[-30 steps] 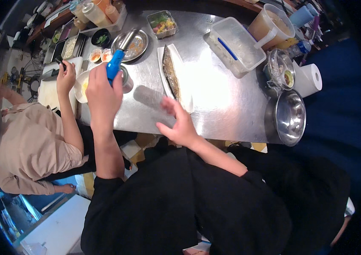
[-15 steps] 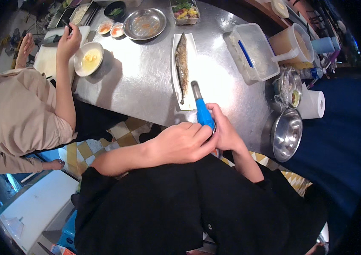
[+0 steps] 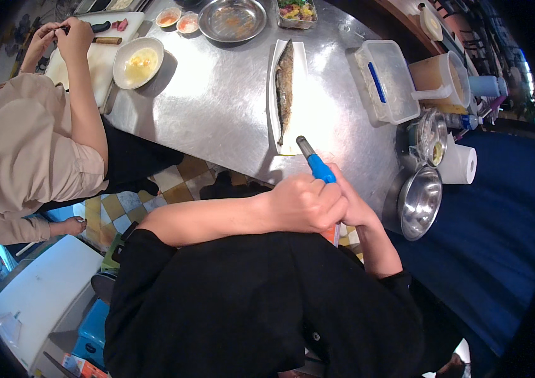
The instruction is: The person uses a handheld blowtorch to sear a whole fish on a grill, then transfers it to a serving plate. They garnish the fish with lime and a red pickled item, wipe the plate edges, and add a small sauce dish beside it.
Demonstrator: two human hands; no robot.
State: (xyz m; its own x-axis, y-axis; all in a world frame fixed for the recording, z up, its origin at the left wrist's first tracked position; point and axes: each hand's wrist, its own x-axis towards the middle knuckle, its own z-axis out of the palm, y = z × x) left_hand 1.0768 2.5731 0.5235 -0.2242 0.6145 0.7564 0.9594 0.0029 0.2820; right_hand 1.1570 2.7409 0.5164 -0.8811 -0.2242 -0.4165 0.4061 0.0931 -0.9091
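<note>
A blue blowtorch with a metal nozzle is gripped between my two hands in front of my body, its nozzle tilted up and to the left. My left hand is closed in a fist over the blue body, hiding its lower part. Against it, my right hand wraps the torch from the right, its fingers partly hidden. Below the hands an orange and white piece shows, probably the gas can. Just beyond the nozzle, a whole browned fish lies lengthwise on a long white plate. No flame is visible.
On the steel table stand a bowl with yellow liquid, a round metal tray and a lidded plastic box. Metal bowls and a paper roll line the right edge. A co-worker's hands hold a knife at left.
My left hand has curled tighter over the torch, covering more of its blue body. The nozzle tilts further left. The view has shifted slightly, and the co-worker's hands have come together.
</note>
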